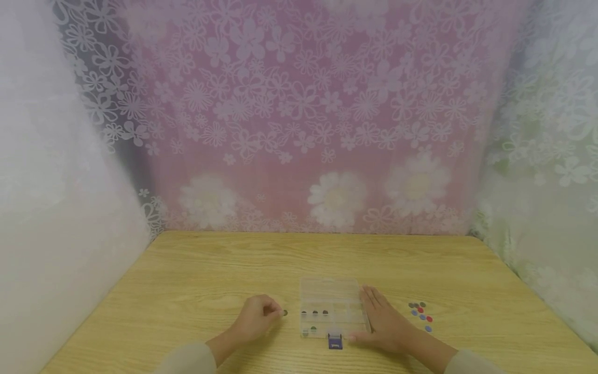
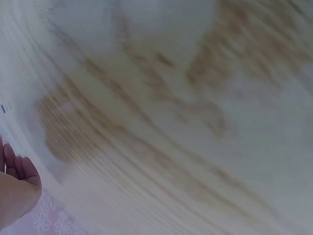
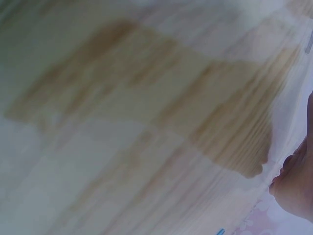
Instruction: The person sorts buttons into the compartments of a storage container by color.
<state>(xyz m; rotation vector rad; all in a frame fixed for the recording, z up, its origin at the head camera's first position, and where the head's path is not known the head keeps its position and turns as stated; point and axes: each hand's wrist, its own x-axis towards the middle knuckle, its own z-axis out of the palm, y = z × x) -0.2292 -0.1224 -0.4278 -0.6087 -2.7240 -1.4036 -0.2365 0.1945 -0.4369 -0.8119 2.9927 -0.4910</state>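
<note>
In the head view my left hand (image 1: 257, 316) pinches a small dark disc (image 1: 285, 312) between thumb and fingertips, just left of a clear plastic compartment box (image 1: 343, 328). Several dark discs (image 1: 315, 312) show inside the box's left compartments. A blue latch (image 1: 335, 342) sticks out at its front edge. My right hand (image 1: 388, 324) rests against the box's right side, fingers straight and pointing away, thumb at the front edge. The left wrist view catches part of the left hand (image 2: 18, 183) at its edge; the right wrist view shows part of the right hand (image 3: 296, 183).
Right of the right hand, several loose discs lie on the wooden table (image 1: 224, 259): dark ones (image 1: 411, 305), red ones (image 1: 429, 319) and blue ones (image 1: 428, 329). A flowered pink curtain (image 1: 280, 130) hangs behind the table, with pale sheets (image 1: 70, 208) at both sides.
</note>
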